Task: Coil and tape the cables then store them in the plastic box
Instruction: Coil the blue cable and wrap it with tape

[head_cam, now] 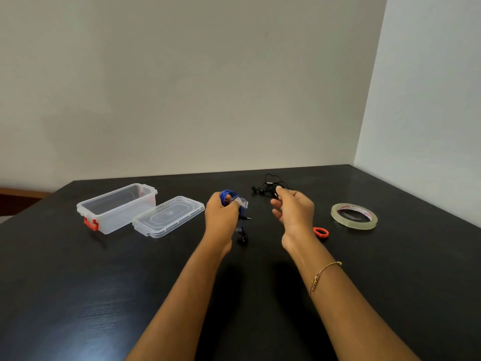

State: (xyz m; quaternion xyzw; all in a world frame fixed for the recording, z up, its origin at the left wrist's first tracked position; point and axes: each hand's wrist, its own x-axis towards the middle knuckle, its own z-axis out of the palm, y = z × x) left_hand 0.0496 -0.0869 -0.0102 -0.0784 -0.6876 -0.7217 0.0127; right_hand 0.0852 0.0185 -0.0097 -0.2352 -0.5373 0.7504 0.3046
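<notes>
I note both forearms entering from the bottom of the frame and converging toward the centre, held above the dark table (78, 295).

The left hand (221, 217), just left of centre, is turned with its back toward the camera, fingers curled around a coiled blue cable (229, 195). The loops show above the knuckles. A piece of clear tape (243, 203) sticks out at the right side of the coil, by the fingertips. The cable's loose end with its plug (246, 218) and dark earpieces (242, 237) hangs below the hand, toward the table.

The right hand (292, 212), just right of centre, is raised with the palm facing left. Its fingers are loosely bent and spread. I see nothing gripped in it. A gold bracelet (322, 276) sits on the right forearm.

A loose black earphone cable (270, 185) lies uncoiled on the table, directly behind the right hand in the picture. Whether the fingertips touch it I cannot tell.

The clear plastic box (117, 207) with a red latch (91, 224) stands open at the left of the frame. Nothing is visible inside it. Its clear lid (169, 216) lies flat just beside it on the right.

At the right of the frame, a roll of clear tape (354, 214) lies flat on the table. An orange scissor handle (321, 232) shows between the roll and the right wrist, partly hidden by the wrist.
</notes>
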